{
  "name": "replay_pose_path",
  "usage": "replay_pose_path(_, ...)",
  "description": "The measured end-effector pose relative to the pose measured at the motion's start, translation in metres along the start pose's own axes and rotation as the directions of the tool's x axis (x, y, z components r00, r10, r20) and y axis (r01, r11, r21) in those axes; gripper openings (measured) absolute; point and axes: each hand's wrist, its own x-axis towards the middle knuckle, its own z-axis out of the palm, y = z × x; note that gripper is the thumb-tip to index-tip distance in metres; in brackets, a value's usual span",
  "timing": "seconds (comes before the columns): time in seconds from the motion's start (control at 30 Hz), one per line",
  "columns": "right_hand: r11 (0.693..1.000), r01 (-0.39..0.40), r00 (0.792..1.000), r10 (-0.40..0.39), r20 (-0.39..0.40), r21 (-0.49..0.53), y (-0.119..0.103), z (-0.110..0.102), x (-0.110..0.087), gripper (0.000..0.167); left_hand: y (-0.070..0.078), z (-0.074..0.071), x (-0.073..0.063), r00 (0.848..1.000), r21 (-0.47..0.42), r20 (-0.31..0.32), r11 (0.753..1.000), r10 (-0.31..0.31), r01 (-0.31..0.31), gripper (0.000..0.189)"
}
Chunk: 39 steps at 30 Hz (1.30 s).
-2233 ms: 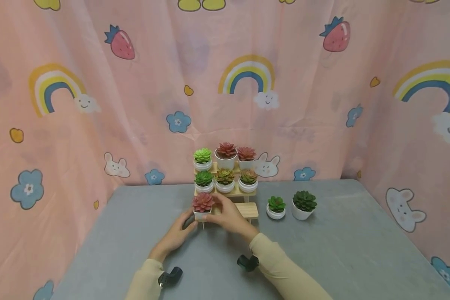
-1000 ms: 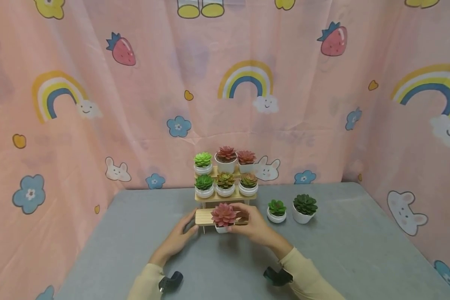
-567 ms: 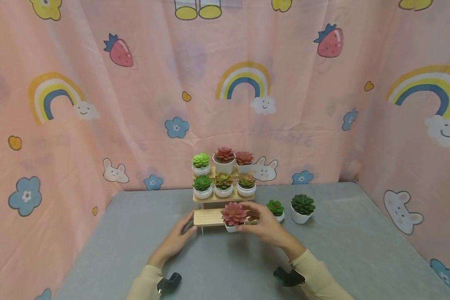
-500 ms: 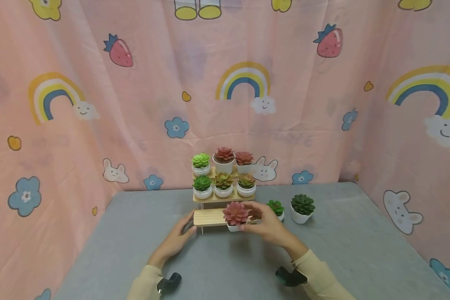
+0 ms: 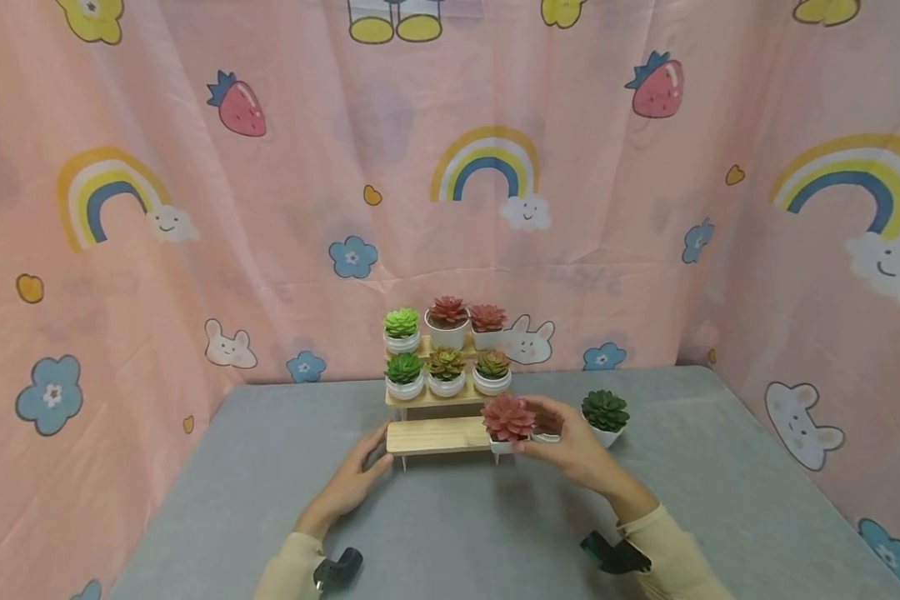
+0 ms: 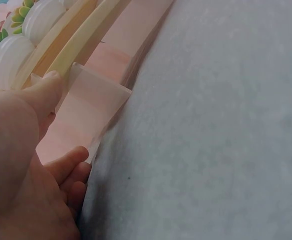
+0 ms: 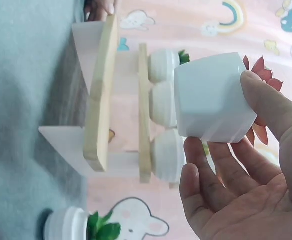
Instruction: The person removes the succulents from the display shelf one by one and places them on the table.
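Observation:
My right hand (image 5: 579, 450) holds a reddish-pink succulent (image 5: 507, 418) by its square white pot (image 7: 213, 97), thumb on one side and fingers on the other. In the head view the pot overlaps the right end of the bottom shelf (image 5: 435, 436) of a three-tier wooden plant stand; the right wrist view shows it raised above that board. My left hand (image 5: 351, 479) grips the shelf's left end, thumb and fingers around it. A small green succulent (image 7: 103, 227) in a round white pot stands right of the stand, mostly hidden behind my right hand in the head view.
Three round-potted succulents line the middle tier (image 5: 450, 400). The top tier carries a bright green succulent (image 5: 402, 323) and two reddish ones (image 5: 447, 312). A dark green succulent (image 5: 605, 410) stands on the grey table (image 5: 270, 433), farther right. A pink patterned curtain (image 5: 285, 208) hangs behind.
My right hand has carried the reddish-pink succulent from the bottom shelf's left end to its right end, now covering the small green succulent. My left hand has stayed at the shelf's left end.

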Motion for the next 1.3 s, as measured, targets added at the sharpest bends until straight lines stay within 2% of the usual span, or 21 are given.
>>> replay_pose_path(0.1, 1.000, 0.002, 1.000, -0.002, -0.022, -0.018, -0.001, -0.007, -0.004, 0.059, -0.002, 0.000, 0.000, 1.000, 0.011, -0.002, 1.000, -0.011, 0.011, 0.062)
replay_pose_path(0.3, 0.997, -0.049, 0.996, 0.044, -0.076, -0.055, 0.004, -0.026, -0.011, 0.061, -0.002, 0.000, 0.001, 1.000, 0.015, -0.004, 1.000, 0.000, 0.000, 0.063)
replay_pose_path(0.43, 0.996, -0.083, 0.992, 0.079, -0.094, -0.039, 0.010, -0.040, -0.015, 0.060, -0.001, 0.000, 0.000, 1.000, 0.009, -0.006, 1.000, 0.004, -0.004, 0.063)
replay_pose_path(0.67, 0.994, -0.088, 0.990, 0.094, -0.103, 0.061, 0.018, -0.062, -0.021, 0.059, -0.001, -0.001, 0.000, 1.000, 0.011, -0.006, 1.000, -0.016, 0.016, 0.063)
replay_pose_path(0.93, 0.994, -0.090, 0.983, 0.098, -0.152, 0.057, 0.025, -0.084, -0.028, 0.062, -0.001, -0.001, -0.001, 1.000, 0.022, 0.000, 1.000, 0.005, -0.005, 0.064)
replay_pose_path(1.13, 0.993, -0.112, 0.971, 0.120, -0.209, 0.048, 0.033, -0.100, -0.032, 0.064, 0.000, -0.003, -0.002, 1.000, 0.017, -0.009, 1.000, -0.003, 0.004, 0.065)
replay_pose_path(1.3, 0.986, -0.124, 0.953, 0.149, -0.264, 0.110, 0.047, -0.113, -0.038, 0.064, -0.001, -0.002, 0.000, 1.000, 0.025, 0.007, 1.000, -0.006, 0.006, 0.064)
